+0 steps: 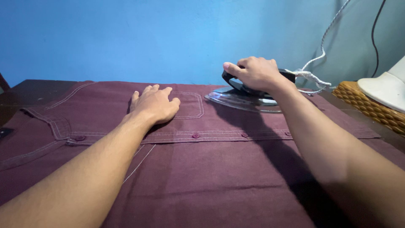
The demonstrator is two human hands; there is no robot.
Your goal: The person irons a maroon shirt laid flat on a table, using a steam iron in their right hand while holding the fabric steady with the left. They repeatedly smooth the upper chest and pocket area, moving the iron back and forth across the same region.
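A maroon shirt (219,169) with pale stitching lies spread flat across the table, its button placket running left to right. My left hand (154,104) rests palm down on the shirt beside the chest pocket (190,105), fingers spread a little. My right hand (255,72) grips the black handle of a metal iron (240,98), which sits on the shirt at the far right of the pocket. A white braided cord (314,63) runs from the iron up the wall.
A woven basket (367,105) stands at the right edge with a white fan base (386,86) on it. A black cable (374,33) hangs down the blue wall. Dark tabletop (29,90) shows at the far left.
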